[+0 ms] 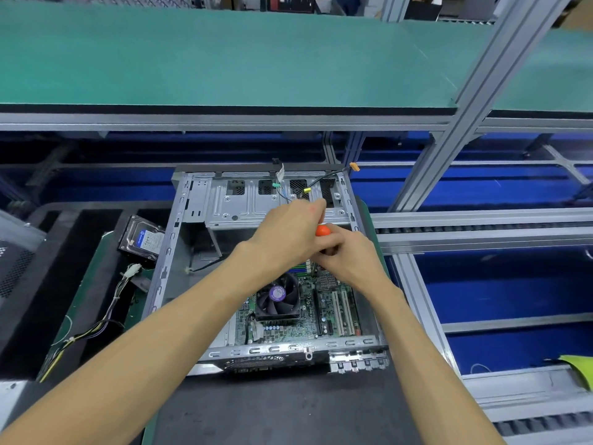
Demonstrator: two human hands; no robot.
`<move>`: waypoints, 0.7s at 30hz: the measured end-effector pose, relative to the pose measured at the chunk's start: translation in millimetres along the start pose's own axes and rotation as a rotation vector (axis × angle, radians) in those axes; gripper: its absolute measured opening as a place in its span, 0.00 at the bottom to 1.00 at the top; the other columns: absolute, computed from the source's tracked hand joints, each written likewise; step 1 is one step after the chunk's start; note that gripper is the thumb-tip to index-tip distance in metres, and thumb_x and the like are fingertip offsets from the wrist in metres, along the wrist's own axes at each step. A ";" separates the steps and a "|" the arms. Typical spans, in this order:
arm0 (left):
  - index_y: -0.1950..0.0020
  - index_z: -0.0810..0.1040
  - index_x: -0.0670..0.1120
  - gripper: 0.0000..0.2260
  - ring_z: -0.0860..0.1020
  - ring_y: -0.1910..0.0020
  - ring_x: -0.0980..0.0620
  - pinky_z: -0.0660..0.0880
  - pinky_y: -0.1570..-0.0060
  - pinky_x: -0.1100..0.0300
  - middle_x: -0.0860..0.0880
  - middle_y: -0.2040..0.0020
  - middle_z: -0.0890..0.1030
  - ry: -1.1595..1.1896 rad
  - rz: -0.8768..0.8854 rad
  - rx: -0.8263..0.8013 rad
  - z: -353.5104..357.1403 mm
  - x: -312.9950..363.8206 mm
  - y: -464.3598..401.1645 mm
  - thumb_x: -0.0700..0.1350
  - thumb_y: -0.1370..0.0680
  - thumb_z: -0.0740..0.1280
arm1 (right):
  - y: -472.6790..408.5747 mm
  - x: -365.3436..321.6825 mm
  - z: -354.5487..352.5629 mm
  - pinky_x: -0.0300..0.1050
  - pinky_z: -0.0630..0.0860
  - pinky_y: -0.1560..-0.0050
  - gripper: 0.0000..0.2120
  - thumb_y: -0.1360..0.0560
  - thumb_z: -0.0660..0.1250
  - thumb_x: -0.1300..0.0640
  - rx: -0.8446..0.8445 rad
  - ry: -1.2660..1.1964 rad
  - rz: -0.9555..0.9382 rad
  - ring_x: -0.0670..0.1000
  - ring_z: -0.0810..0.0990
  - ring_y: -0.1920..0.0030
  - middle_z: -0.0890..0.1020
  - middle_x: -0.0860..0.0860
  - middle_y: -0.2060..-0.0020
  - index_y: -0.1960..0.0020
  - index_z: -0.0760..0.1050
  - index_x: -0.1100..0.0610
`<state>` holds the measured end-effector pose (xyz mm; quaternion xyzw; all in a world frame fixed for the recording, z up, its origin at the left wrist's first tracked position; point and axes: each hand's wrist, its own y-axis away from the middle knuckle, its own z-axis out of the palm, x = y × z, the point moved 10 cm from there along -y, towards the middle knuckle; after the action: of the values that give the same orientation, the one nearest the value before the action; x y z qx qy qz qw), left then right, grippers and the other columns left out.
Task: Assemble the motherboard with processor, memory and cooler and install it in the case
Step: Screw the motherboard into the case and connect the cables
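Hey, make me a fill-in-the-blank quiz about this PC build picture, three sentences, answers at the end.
1. The motherboard lies inside the open metal ____.
2. Both hands, left hand and right hand, hold a tool with a handle coloured ____.
3. The hard drive lies outside the case, on the person's ____ side.

Answers: case; orange; left

Both forearms reached forward and converged. The left hand (288, 232) curled its fingers over the right hand (345, 255). The right hand's fingers were curled tight beneath it, wrists nearly touching.
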<state>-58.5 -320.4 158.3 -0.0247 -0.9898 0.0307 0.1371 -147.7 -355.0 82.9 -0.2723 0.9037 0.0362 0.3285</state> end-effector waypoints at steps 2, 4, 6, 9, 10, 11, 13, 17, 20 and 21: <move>0.49 0.74 0.45 0.12 0.78 0.55 0.44 0.75 0.55 0.50 0.46 0.56 0.79 0.040 0.017 -0.005 0.3 1.9 -1.0 0.53 0.23 0.67 | -0.1 -2.2 -1.0 0.38 0.65 0.68 0.10 0.36 0.62 0.32 0.007 0.003 -0.010 0.39 0.76 0.68 0.77 0.41 0.72 0.60 0.68 0.36; 0.46 0.76 0.45 0.07 0.76 0.51 0.46 0.74 0.51 0.50 0.47 0.51 0.78 0.065 0.129 -0.094 3.6 12.4 -2.5 0.44 0.23 0.67 | 0.0 -3.4 -1.6 0.38 0.64 0.70 0.07 0.36 0.63 0.34 0.006 0.006 -0.015 0.40 0.76 0.67 0.76 0.42 0.73 0.59 0.67 0.30; 0.44 0.77 0.45 0.09 0.75 0.50 0.47 0.74 0.49 0.51 0.48 0.49 0.77 0.082 0.185 -0.166 5.4 17.5 -1.3 0.41 0.24 0.66 | 0.7 -4.1 -1.4 0.39 0.64 0.70 0.09 0.35 0.65 0.35 0.001 0.002 -0.019 0.39 0.77 0.66 0.76 0.43 0.74 0.59 0.65 0.26; 0.46 0.74 0.46 0.14 0.77 0.54 0.46 0.75 0.55 0.51 0.48 0.53 0.79 0.052 0.076 -0.053 -3.5 7.9 -1.8 0.54 0.24 0.68 | 1.0 -2.9 -1.0 0.42 0.66 0.69 0.07 0.36 0.62 0.33 -0.002 -0.008 -0.002 0.41 0.76 0.68 0.77 0.42 0.73 0.61 0.68 0.34; 0.47 0.74 0.46 0.16 0.77 0.56 0.45 0.75 0.57 0.51 0.48 0.55 0.79 0.024 0.023 -0.013 -4.2 2.5 -1.5 0.58 0.24 0.68 | 1.3 -2.6 -1.7 0.41 0.66 0.69 0.10 0.36 0.62 0.33 0.003 -0.012 0.000 0.41 0.76 0.68 0.77 0.41 0.74 0.62 0.68 0.37; 0.48 0.74 0.46 0.16 0.77 0.57 0.44 0.75 0.58 0.51 0.47 0.57 0.80 0.011 -0.009 0.013 -4.5 -0.6 -1.5 0.58 0.24 0.67 | 1.3 -2.2 -1.8 0.41 0.66 0.69 0.11 0.36 0.62 0.32 0.008 -0.014 -0.002 0.40 0.77 0.67 0.77 0.41 0.73 0.63 0.68 0.38; 0.48 0.75 0.45 0.11 0.78 0.55 0.43 0.75 0.56 0.50 0.45 0.55 0.80 0.031 0.012 0.007 -3.3 1.8 -1.7 0.52 0.23 0.67 | 1.2 -2.9 -1.4 0.39 0.65 0.69 0.12 0.36 0.63 0.33 0.010 -0.021 -0.007 0.40 0.77 0.65 0.77 0.41 0.72 0.61 0.67 0.38; 0.44 0.77 0.47 0.10 0.75 0.49 0.48 0.73 0.49 0.53 0.48 0.48 0.76 0.091 0.171 -0.168 4.8 16.4 0.9 0.40 0.24 0.65 | 1.2 -1.2 -3.8 0.39 0.65 0.69 0.10 0.36 0.64 0.34 0.027 -0.019 0.004 0.40 0.77 0.67 0.77 0.42 0.73 0.62 0.67 0.37; 0.44 0.74 0.47 0.12 0.76 0.52 0.46 0.75 0.51 0.50 0.48 0.51 0.78 0.060 0.092 -0.066 -3.2 12.7 2.6 0.52 0.24 0.67 | 0.5 -1.6 -2.0 0.42 0.66 0.68 0.10 0.36 0.61 0.34 0.004 0.006 0.010 0.41 0.76 0.69 0.77 0.42 0.72 0.60 0.66 0.37; 0.45 0.73 0.46 0.16 0.77 0.55 0.44 0.76 0.54 0.50 0.47 0.53 0.78 0.020 0.032 -0.015 -4.7 7.9 2.7 0.56 0.24 0.67 | 0.7 -1.5 -2.1 0.42 0.66 0.68 0.11 0.36 0.61 0.33 0.004 0.004 0.008 0.40 0.76 0.69 0.77 0.41 0.72 0.61 0.66 0.39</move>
<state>-64.7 -317.0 164.8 -0.0421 -0.9881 0.0251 0.1461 -148.3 -354.3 85.5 -0.2680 0.9056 0.0349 0.3269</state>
